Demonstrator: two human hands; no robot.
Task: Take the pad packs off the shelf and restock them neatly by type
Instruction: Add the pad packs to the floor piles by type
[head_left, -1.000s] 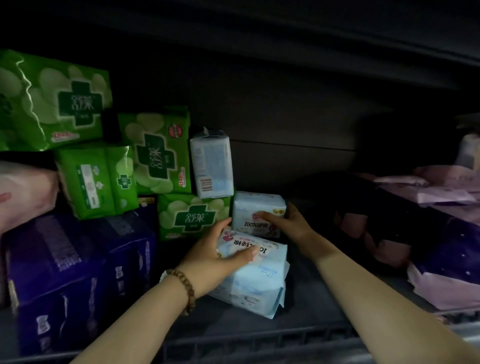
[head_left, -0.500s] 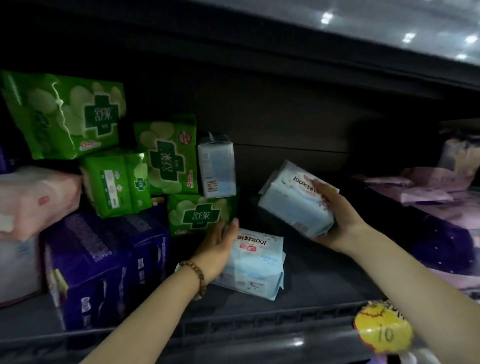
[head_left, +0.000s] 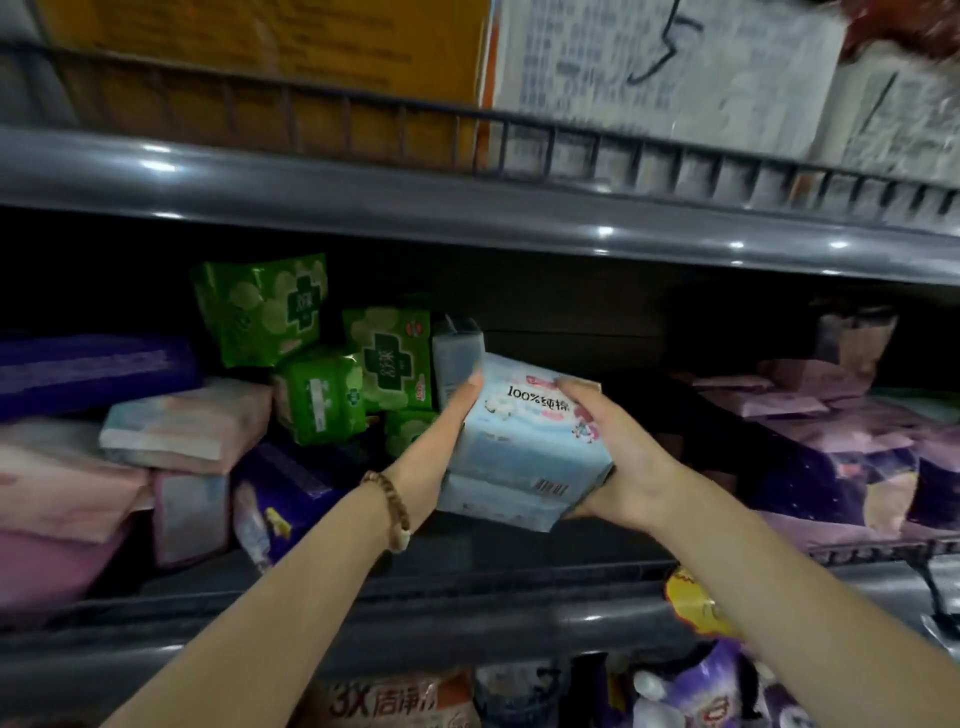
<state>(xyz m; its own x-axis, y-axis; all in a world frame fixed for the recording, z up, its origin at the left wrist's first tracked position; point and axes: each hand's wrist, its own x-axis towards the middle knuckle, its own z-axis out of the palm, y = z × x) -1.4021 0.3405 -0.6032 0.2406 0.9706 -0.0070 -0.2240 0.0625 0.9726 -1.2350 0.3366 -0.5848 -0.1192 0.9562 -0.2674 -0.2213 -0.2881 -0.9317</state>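
Both blue packs (head_left: 524, 436) now stacked and lifted clear of the shelf (head_left: 519, 618); half a second ago one lay flat on it. Behind at left, green packs (head_left: 384, 353). Next, left hand (head_left: 441, 441) clamps the stack's left side, thumb up. Stack hangs over the shelf's front edge, mid-span. Then right hand (head_left: 623, 457) grips the right end, thumb over top. Likely light, soft, slick film: squeeze both ends, support underneath.

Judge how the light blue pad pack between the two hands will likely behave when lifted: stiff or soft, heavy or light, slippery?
Probably soft: the light blue pack has rounded, puffy wrapper edges. Likely light for its size, since the left hand and right hand hold it up with a second pack beneath. Its plastic wrapper may be slippery.
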